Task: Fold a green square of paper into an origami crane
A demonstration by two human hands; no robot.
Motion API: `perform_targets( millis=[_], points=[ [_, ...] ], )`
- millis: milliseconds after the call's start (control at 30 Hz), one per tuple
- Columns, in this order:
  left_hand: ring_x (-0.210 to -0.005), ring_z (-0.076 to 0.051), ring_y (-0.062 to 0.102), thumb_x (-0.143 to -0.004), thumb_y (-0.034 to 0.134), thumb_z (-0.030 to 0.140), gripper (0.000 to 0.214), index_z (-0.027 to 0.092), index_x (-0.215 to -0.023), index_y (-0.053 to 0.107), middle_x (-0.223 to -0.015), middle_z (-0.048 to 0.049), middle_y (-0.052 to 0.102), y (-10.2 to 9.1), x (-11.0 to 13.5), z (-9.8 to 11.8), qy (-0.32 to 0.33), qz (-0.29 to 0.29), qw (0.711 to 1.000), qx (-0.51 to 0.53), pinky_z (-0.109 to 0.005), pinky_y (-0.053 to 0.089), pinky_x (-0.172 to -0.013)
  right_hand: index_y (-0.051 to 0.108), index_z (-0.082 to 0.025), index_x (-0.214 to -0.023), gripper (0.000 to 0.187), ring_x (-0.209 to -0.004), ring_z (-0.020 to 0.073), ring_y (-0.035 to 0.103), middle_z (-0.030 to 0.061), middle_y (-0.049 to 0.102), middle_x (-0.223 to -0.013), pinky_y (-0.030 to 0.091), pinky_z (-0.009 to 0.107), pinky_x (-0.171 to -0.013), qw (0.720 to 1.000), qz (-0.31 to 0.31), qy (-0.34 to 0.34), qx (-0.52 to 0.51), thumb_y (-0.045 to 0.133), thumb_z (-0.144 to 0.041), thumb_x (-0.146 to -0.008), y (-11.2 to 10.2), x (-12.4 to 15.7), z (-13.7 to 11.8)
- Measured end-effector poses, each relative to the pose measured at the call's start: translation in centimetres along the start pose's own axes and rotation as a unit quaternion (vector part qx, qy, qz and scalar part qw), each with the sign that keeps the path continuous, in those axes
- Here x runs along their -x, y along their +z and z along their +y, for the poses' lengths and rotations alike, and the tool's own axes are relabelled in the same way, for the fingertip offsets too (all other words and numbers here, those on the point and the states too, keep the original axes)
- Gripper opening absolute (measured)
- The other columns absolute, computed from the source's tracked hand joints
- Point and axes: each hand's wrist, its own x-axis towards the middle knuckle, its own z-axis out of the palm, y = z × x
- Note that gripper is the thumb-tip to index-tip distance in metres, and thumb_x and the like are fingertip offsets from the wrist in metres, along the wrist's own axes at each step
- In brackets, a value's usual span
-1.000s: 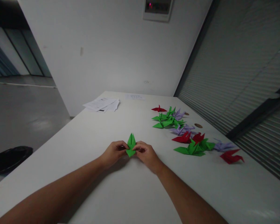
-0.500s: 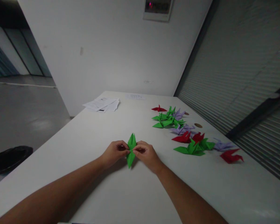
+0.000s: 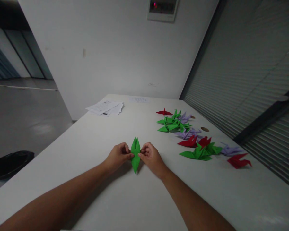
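Note:
A folded green origami paper (image 3: pixel 135 160), long and pointed at both ends, stands between my hands just above the white table (image 3: pixel 144 205). A slit runs down its far half. My left hand (image 3: pixel 119 154) pinches its left edge between thumb and fingers. On the opposite edge, my right hand (image 3: pixel 151 157) pinches it the same way, thumb on the near face. Fingertips behind the paper are partly hidden.
Several folded paper cranes in green (image 3: pixel 196 154), red (image 3: pixel 239 161) and purple (image 3: pixel 230 150) lie along the table's right side by the blinds (image 3: pixel 231 80). Printed sheets (image 3: pixel 106 107) rest at the far left. A black-lined bin (image 3: pixel 12 165) stands left of the table.
The green paper has turned a little more upright and its surface looks flatter. My right hand's fingers have shifted slightly at its edge; both hands keep their pinch.

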Motion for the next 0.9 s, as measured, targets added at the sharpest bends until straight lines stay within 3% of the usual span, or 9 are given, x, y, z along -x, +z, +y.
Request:
perform_targets(
  millis=[100, 233, 333, 533, 900],
  points=[
    [-0.058, -0.013, 0.058, -0.061, 0.091, 0.028, 0.041, 0.019, -0.068, 0.051, -0.062, 0.0025, 0.061, -0.1, 0.0, -0.1, -0.007, 0.011, 1.000, -0.009, -0.027, 0.047, -0.059, 0.056, -0.022, -0.096, 0.014, -0.079, 0.0177, 0.064, 0.0019, 0.064, -0.090, 0.054, 0.032, -0.073, 0.990, 0.018, -0.087, 0.106, 0.065, -0.022, -0.085, -0.4, 0.2, -0.8],
    [-0.056, -0.011, 0.054, -0.059, 0.088, 0.021, 0.038, 0.019, -0.068, 0.052, -0.061, 0.0039, 0.059, -0.1, 0.0, 0.0, -0.004, 0.026, 1.000, -0.017, -0.024, 0.041, -0.055, 0.066, -0.022, -0.118, 0.032, -0.094, 0.0215, 0.060, 0.0073, 0.060, -0.106, 0.053, 0.038, -0.083, 0.940, 0.011, -0.242, 0.242, 0.059, -0.011, -0.088, -0.9, 0.7, -1.8],
    [-0.057, -0.010, 0.053, -0.061, 0.088, 0.021, 0.035, 0.018, -0.069, 0.054, -0.062, 0.0045, 0.058, 0.0, 0.1, 0.4, -0.006, 0.028, 1.000, -0.005, -0.023, 0.039, -0.056, 0.070, -0.026, -0.128, 0.036, -0.095, 0.0222, 0.054, 0.0062, 0.052, -0.103, 0.052, 0.040, -0.085, 0.912, -0.040, -0.282, 0.295, 0.061, -0.016, -0.094, -1.1, 1.0, -2.1],
    [-0.062, -0.010, 0.055, -0.062, 0.090, 0.021, 0.036, 0.017, -0.073, 0.056, -0.067, 0.0031, 0.060, -0.2, 0.4, 0.9, -0.003, 0.019, 0.999, 0.044, -0.024, 0.040, -0.060, 0.067, -0.032, -0.140, 0.043, -0.095, 0.0227, 0.047, 0.0043, 0.044, -0.101, 0.049, 0.038, -0.084, 0.883, -0.162, -0.254, 0.359, 0.070, -0.036, -0.098, -2.0, 1.4, -2.6],
    [-0.064, -0.011, 0.058, -0.063, 0.091, 0.019, 0.037, 0.017, -0.075, 0.056, -0.070, 0.0025, 0.061, 0.0, 0.8, 1.3, -0.024, -0.014, 0.997, 0.072, -0.025, 0.043, -0.062, 0.048, -0.028, -0.157, 0.057, -0.099, 0.0235, 0.049, 0.0056, 0.045, -0.104, 0.050, 0.042, -0.093, 0.897, -0.155, -0.181, 0.373, 0.057, -0.046, -0.104, -3.1, 1.0, -2.7]
  ],
)
